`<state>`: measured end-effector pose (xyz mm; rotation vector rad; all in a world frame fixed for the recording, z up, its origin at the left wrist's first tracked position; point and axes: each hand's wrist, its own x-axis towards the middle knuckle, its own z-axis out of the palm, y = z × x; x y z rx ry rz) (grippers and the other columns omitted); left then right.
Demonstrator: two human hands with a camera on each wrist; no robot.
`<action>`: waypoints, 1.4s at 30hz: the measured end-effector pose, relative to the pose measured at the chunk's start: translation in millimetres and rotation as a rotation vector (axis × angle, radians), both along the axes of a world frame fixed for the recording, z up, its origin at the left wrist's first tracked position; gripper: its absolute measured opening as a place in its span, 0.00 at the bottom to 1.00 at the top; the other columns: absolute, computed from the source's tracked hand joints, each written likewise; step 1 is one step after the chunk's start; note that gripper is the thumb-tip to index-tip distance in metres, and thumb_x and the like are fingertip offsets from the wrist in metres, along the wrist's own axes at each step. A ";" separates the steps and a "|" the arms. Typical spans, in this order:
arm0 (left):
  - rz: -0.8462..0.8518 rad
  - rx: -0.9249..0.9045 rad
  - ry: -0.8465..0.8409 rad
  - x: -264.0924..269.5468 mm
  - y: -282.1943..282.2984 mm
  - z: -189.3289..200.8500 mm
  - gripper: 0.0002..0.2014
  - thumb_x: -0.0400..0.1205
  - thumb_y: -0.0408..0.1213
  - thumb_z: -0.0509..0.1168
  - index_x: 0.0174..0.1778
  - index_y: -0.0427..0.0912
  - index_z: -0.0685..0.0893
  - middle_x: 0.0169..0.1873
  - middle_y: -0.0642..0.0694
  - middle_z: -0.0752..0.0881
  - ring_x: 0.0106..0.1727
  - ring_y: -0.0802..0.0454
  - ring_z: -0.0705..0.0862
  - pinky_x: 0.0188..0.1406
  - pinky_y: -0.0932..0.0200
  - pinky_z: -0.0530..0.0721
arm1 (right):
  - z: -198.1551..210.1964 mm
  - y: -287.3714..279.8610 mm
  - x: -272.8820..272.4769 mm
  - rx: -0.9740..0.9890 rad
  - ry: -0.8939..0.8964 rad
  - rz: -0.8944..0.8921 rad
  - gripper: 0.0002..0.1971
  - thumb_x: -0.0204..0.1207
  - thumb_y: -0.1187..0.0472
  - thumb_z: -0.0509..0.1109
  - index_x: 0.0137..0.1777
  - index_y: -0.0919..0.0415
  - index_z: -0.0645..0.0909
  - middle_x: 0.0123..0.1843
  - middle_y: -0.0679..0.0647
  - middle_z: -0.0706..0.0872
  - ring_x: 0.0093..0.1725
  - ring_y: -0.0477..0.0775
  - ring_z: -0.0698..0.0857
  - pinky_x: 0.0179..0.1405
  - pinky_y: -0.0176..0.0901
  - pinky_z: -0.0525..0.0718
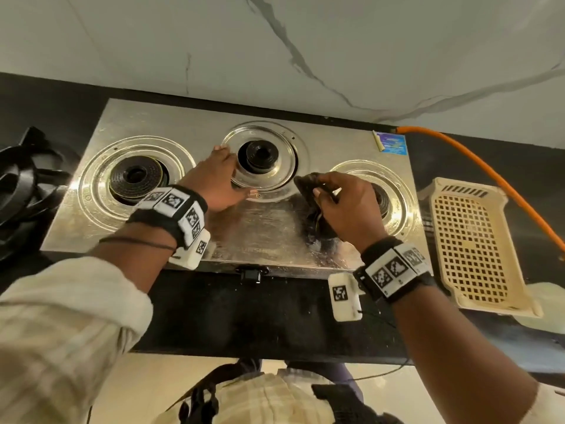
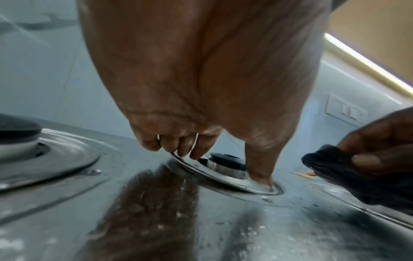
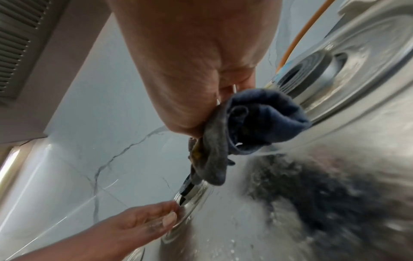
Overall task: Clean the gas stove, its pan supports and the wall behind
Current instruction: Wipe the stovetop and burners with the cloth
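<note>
Stove [image 1: 250,221] ring [image 1: 276,182]: left hand [image 1: 214,182] pinches its rim; it could slip. Right hand [image 1: 345,203] clutches cloth [image 1: 308,186] beside the ring.

The gas stove [image 1: 250,228] is lying on the counter [image 1: 260,316], with the wall [image 1: 275,41] standing behind it. Three burners are sitting in a row on it, the middle burner [image 1: 261,156] a little further back. The pan supports [image 1: 21,185] are lying left of the stove, a basket [image 1: 470,246] is lying right of it, and a hose [image 1: 477,162] is running behind the basket.
</note>
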<state>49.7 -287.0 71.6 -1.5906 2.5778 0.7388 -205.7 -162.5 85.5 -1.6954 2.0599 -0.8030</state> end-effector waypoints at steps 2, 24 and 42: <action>-0.039 0.007 -0.023 -4.6 -3.3 -3.2 0.39 0.83 0.60 0.69 0.84 0.39 0.70 0.89 0.37 0.58 0.91 0.40 0.55 0.88 0.41 0.61 | -3.2 -13.4 3.0 0.009 0.036 0.004 0.13 0.84 0.58 0.74 0.67 0.52 0.89 0.55 0.48 0.93 0.50 0.47 0.88 0.53 0.45 0.89; 0.032 -0.064 0.007 -13.3 -2.4 -22.3 0.23 0.84 0.47 0.67 0.74 0.41 0.81 0.83 0.40 0.71 0.84 0.41 0.69 0.81 0.38 0.71 | -28.0 -67.3 101.2 0.140 0.240 0.157 0.11 0.89 0.55 0.64 0.53 0.55 0.88 0.50 0.48 0.82 0.43 0.52 0.84 0.43 0.49 0.86; 0.031 -0.096 0.011 -8.4 1.7 -16.8 0.23 0.87 0.50 0.65 0.75 0.43 0.82 0.83 0.45 0.72 0.85 0.44 0.67 0.82 0.42 0.68 | 16.9 -213.4 43.2 0.305 0.377 0.449 0.11 0.83 0.52 0.77 0.63 0.48 0.92 0.59 0.46 0.92 0.53 0.45 0.83 0.61 0.43 0.80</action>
